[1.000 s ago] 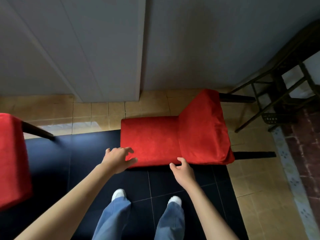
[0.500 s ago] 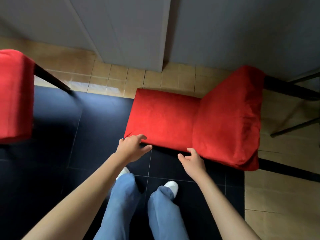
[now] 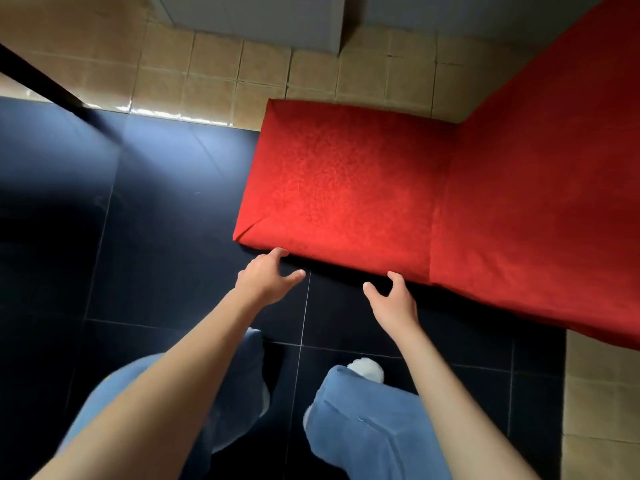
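Left hand (image 3: 266, 278) and right hand (image 3: 393, 303) are reaching, apart and spread with nothing gripped, for the near edge of the red chair (image 3: 346, 188), which is lying tipped over on the floor (image 3: 156, 237). To lift it well, both hands should be hooking fingers under that edge, evenly spaced, before raising

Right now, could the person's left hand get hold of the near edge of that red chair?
Probably yes. The left hand has its index fingertip at the near edge of the red chair, fingers spread, and only dark floor tiles lie around it, with nothing in the way.
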Tool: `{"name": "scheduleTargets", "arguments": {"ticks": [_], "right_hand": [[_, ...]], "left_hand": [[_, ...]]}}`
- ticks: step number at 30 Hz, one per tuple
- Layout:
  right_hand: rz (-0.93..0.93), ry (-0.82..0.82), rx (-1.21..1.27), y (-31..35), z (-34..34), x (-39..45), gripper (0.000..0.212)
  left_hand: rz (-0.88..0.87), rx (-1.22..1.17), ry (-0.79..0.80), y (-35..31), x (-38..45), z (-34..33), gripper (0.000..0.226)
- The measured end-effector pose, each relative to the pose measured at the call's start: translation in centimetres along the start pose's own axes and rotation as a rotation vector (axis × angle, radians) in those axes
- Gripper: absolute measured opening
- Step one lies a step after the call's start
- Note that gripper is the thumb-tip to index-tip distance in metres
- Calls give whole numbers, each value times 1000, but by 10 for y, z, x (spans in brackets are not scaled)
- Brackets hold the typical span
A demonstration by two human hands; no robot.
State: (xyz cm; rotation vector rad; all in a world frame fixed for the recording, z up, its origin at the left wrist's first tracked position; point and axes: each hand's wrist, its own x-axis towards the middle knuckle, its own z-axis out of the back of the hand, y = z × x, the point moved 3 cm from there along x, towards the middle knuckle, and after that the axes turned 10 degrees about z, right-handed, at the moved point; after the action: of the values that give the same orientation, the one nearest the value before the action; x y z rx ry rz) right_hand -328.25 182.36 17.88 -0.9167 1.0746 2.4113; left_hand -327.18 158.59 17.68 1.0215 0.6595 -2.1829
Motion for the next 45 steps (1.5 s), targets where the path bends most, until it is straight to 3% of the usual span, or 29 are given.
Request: {"name": "scheduleTargets", "arguments": {"ticks": [8,13,21,26,30,34,40,45], "right_hand": [[36,-424,66,-28,-37,94,48],[-26,-606,107,-53,-60,135,61],[67,-646,88,-90,-97,152,83],[-36,-603,194,-102,-96,150,91],[-115,-467,299,-106,-98,155,108],[-141,-444,382,-100,-100,166,117],[-158,-487,431,-98,-104,173,121],[-151,-564,515,-98,-105,172,127]], "left_hand": [[97,-220,-90,-14,106,-63,76],[196,-379,-224,-24,146,-100,86],[208,-574,-415,-15,156,-143,91],[331,-821,-269,-12,156,-158,99],[302,-956,-161,-18,161,-167,109],[337,-1047,-136,-28,164,-170,113],[379,-1111,-146,-29,170,-172,118],[385,-1294,-54,-33,178,-175,124]]}}
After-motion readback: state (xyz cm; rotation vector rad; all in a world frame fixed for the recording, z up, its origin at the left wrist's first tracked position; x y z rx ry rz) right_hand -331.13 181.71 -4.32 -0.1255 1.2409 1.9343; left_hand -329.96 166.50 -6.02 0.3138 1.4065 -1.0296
